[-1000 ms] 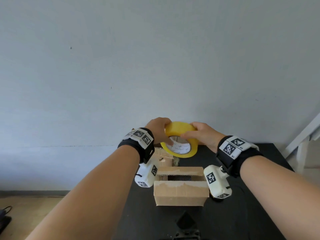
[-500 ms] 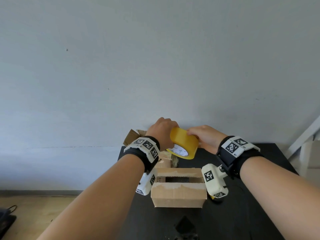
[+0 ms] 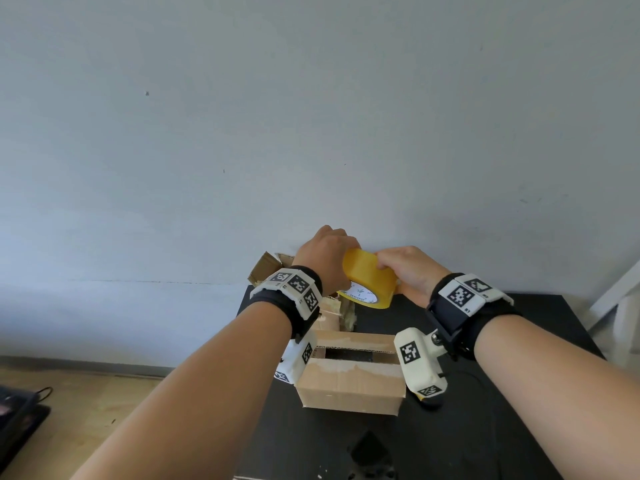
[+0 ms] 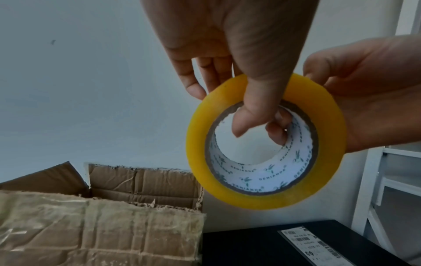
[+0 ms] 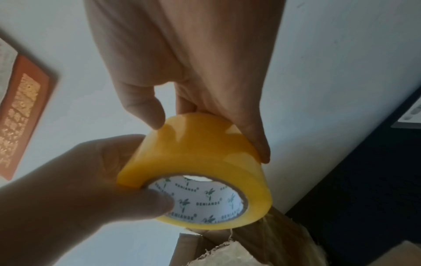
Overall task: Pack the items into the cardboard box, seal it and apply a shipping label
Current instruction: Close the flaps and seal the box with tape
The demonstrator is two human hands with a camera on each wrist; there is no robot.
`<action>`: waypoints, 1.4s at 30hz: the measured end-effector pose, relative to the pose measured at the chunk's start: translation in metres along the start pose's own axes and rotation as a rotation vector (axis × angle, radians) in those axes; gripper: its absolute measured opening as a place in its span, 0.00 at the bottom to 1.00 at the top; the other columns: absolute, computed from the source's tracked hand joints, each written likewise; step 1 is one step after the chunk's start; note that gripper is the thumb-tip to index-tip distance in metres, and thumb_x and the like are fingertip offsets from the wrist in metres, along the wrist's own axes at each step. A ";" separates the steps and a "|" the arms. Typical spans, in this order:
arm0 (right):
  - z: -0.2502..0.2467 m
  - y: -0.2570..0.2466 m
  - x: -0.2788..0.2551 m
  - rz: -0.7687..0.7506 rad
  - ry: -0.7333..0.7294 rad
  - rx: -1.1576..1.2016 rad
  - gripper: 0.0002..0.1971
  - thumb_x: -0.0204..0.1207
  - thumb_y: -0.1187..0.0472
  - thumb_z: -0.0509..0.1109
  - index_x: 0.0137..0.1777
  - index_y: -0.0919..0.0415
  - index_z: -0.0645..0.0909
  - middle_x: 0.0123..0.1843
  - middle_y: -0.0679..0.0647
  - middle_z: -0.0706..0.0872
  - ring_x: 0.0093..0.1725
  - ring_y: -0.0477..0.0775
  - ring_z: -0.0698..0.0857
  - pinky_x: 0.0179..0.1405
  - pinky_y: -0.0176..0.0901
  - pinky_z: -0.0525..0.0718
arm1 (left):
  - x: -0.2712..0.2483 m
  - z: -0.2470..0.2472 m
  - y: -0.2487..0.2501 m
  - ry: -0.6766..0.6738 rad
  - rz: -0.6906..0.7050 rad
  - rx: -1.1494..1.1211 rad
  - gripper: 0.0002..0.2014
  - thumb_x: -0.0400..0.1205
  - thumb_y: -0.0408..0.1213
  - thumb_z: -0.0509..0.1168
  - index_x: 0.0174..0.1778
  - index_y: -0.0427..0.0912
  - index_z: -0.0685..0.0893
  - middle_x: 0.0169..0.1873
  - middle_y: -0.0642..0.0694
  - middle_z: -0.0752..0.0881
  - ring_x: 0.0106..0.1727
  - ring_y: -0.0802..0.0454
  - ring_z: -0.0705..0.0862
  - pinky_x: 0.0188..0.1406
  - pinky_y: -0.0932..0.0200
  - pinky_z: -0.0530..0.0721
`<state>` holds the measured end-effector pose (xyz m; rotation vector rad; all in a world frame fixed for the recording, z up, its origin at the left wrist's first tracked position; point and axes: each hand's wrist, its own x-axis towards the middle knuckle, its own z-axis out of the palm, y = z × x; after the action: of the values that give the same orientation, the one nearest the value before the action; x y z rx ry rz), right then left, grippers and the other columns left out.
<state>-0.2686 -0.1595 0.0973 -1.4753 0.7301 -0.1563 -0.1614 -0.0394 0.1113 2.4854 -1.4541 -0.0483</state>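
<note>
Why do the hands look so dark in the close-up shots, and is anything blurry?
Left wrist view: the left hand is backlit by the pale wall, so shadowed; the tape is sharp, core print legible. Right wrist view: the right hand is likewise dim; picture soft, edges smeared. Head view: evenly lit, wall line bowed by the wide lens.

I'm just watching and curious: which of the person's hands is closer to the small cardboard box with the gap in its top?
Hard to call; both are raised behind the box, gripping the yellow tape roll. The left hand is above its left end, the right hand above its right.
</note>
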 end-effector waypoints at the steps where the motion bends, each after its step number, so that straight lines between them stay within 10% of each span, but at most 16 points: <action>1: 0.000 0.000 -0.001 -0.004 0.007 -0.006 0.10 0.74 0.70 0.62 0.32 0.60 0.70 0.35 0.58 0.68 0.40 0.58 0.72 0.43 0.51 0.72 | -0.001 0.001 0.000 0.009 -0.003 0.008 0.22 0.68 0.38 0.75 0.58 0.53 0.82 0.50 0.56 0.79 0.59 0.53 0.73 0.51 0.54 0.81; 5: 0.004 0.002 -0.009 -0.004 -0.026 0.020 0.01 0.64 0.68 0.62 0.35 0.64 0.75 0.38 0.61 0.71 0.42 0.60 0.74 0.43 0.51 0.75 | -0.005 0.001 0.002 0.042 -0.012 0.022 0.19 0.70 0.38 0.74 0.56 0.55 0.83 0.49 0.57 0.79 0.59 0.54 0.73 0.49 0.54 0.82; 19: 0.000 0.005 -0.011 -0.040 -0.181 0.063 0.12 0.80 0.69 0.64 0.60 0.71 0.82 0.49 0.64 0.84 0.48 0.60 0.83 0.46 0.52 0.84 | -0.020 -0.004 0.000 0.027 -0.048 0.020 0.20 0.71 0.33 0.72 0.59 0.51 0.82 0.52 0.54 0.80 0.60 0.52 0.72 0.47 0.57 0.76; 23: 0.004 0.002 -0.008 -0.018 -0.111 0.078 0.05 0.79 0.66 0.65 0.48 0.66 0.81 0.44 0.62 0.78 0.45 0.60 0.80 0.45 0.53 0.81 | -0.019 -0.006 0.003 0.051 -0.049 0.017 0.20 0.71 0.33 0.72 0.59 0.51 0.82 0.52 0.53 0.80 0.60 0.52 0.72 0.47 0.56 0.77; 29: 0.002 -0.003 -0.008 -0.030 -0.137 0.078 0.17 0.81 0.66 0.61 0.66 0.73 0.78 0.54 0.65 0.80 0.54 0.63 0.81 0.52 0.58 0.82 | -0.018 -0.011 0.003 0.066 -0.044 0.021 0.19 0.72 0.35 0.72 0.59 0.51 0.82 0.53 0.53 0.80 0.60 0.52 0.72 0.51 0.54 0.80; 35: 0.002 -0.005 -0.011 -0.054 -0.124 0.106 0.13 0.80 0.69 0.58 0.50 0.62 0.85 0.52 0.63 0.83 0.54 0.63 0.81 0.51 0.57 0.81 | -0.019 -0.012 0.005 0.107 -0.053 0.003 0.19 0.72 0.35 0.72 0.58 0.52 0.82 0.53 0.54 0.80 0.60 0.53 0.72 0.48 0.57 0.77; 42: 0.000 0.000 -0.010 -0.052 -0.135 0.138 0.16 0.78 0.69 0.58 0.60 0.71 0.82 0.55 0.67 0.82 0.52 0.62 0.81 0.46 0.53 0.82 | -0.017 -0.007 0.007 0.145 -0.055 0.028 0.18 0.72 0.35 0.72 0.56 0.54 0.82 0.52 0.56 0.79 0.59 0.54 0.72 0.43 0.59 0.75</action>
<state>-0.2763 -0.1545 0.1006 -1.3593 0.5617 -0.1426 -0.1747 -0.0262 0.1175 2.4931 -1.3374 0.1398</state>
